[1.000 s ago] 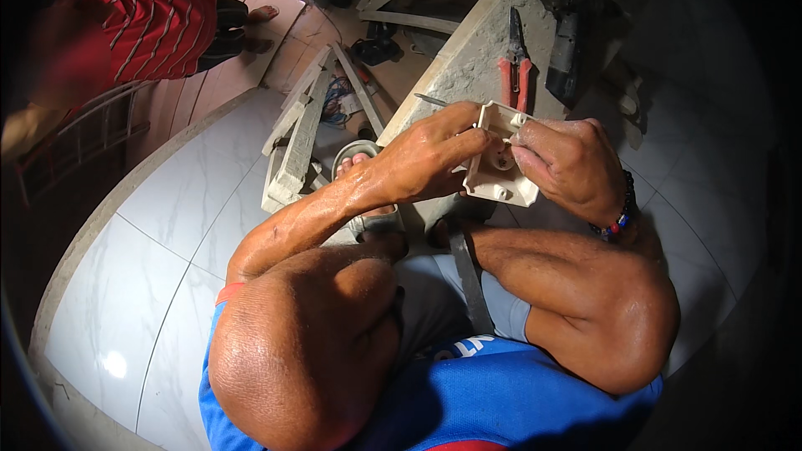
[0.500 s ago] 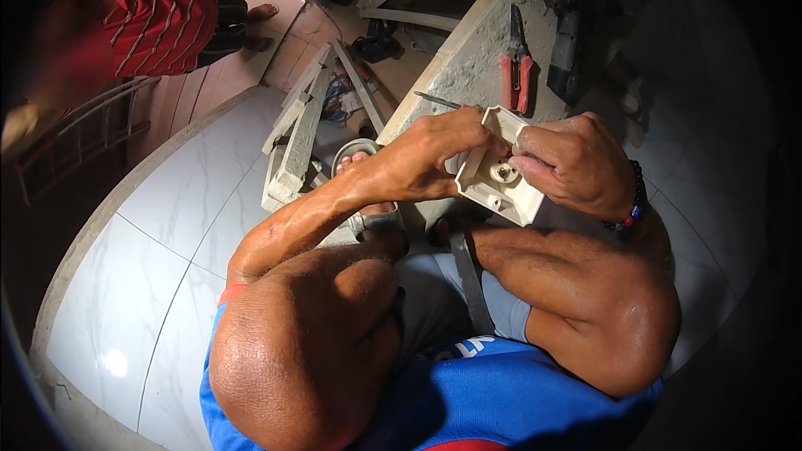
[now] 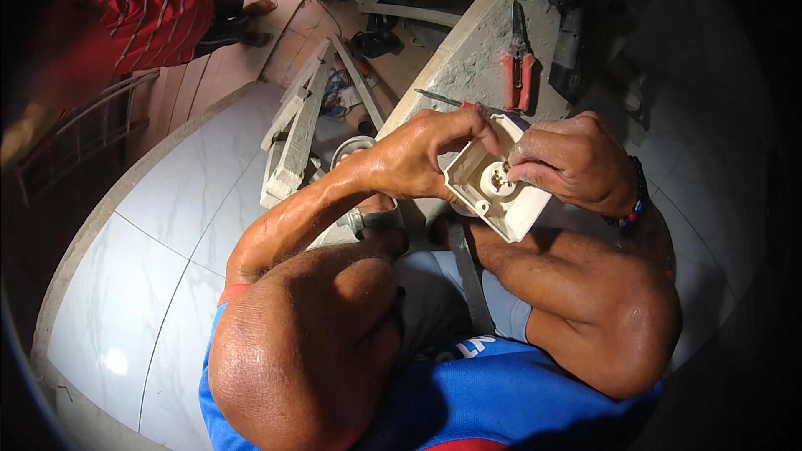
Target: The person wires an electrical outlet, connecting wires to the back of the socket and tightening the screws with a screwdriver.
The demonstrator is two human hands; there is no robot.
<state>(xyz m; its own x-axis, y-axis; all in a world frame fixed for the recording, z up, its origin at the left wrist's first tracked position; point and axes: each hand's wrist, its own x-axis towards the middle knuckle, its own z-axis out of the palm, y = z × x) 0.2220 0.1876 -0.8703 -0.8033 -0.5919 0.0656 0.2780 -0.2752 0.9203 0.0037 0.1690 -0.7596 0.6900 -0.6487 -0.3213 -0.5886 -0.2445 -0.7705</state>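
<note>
My left hand (image 3: 418, 154) grips a white plastic box (image 3: 528, 215) by its left side, the thumb reaching over the rim. The box is open-topped and tilted, with notched corners. Inside it sits a round white socket-like fitting (image 3: 493, 187) with metal parts at its centre. My right hand (image 3: 576, 159) is closed, thumb and forefinger pinched together at the fitting's right edge. What those fingertips hold, if anything, is too small to make out. Just beyond the box lies a thin-shafted tool like a screwdriver (image 3: 436, 98), partly hidden by my left hand and the box.
Red-handled snips (image 3: 517, 83) and a dark tool (image 3: 568, 54) lie on a dusty board (image 3: 468, 58) ahead. A wooden trestle (image 3: 301, 138) stands left of it, near wires on the floor. At far left, a person in a red striped shirt (image 3: 150, 12) is beside a ladder (image 3: 83, 134).
The box has turned in my hands, its near end swinging left and its inside showing more. My right fingertips remain at the fitting. The person at far left has shifted slightly left.
</note>
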